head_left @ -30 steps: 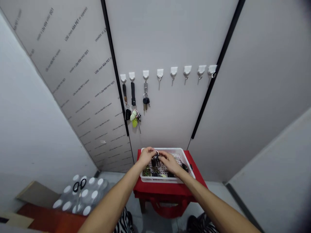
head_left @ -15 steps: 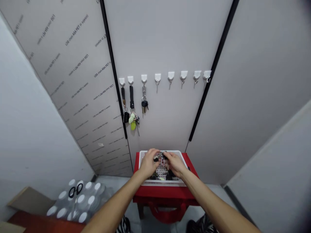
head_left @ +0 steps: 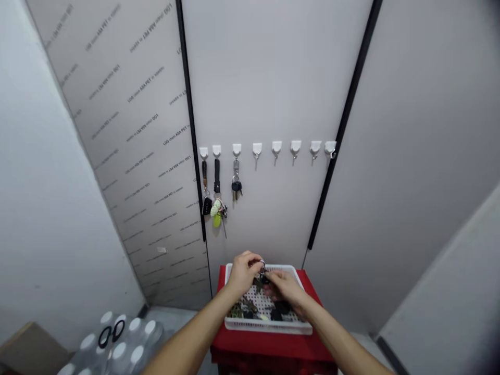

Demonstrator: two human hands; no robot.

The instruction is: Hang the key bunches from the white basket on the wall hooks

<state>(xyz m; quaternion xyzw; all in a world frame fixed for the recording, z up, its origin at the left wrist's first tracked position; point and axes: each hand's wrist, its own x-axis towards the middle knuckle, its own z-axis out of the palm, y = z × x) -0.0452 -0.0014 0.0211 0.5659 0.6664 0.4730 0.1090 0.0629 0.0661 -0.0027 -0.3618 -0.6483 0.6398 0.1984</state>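
My left hand (head_left: pixel 245 272) pinches the metal clip end of a bunch of keys (head_left: pixel 262 278) above a white plastic basket (head_left: pixel 269 327). Close beside it, my right hand (head_left: pixel 287 287) has its fingers closed on the dark lower part of the same bunch. Inside the basket lie more keys and dark items (head_left: pixel 278 311), partly covered by my hands. On the panel ahead is a row of white hooks (head_left: pixel 257 149). Three on the left carry key sets: a black car key (head_left: pixel 207 205), a dark strap (head_left: pixel 217 176) with green charms, and a clip with keys (head_left: pixel 236 186).
The basket stands on a red-covered stool (head_left: pixel 258 345). At lower left are several capped bottles (head_left: pixel 135 333) with black-handled scissors (head_left: pixel 111 336) on top, beside a cardboard piece (head_left: pixel 33 346). Black vertical strips (head_left: pixel 351 88) edge the middle panel.
My view has tilted up, so the hooks and basket sit lower. My left hand has shifted to the clip's upper end, with the bunch turned between both hands.
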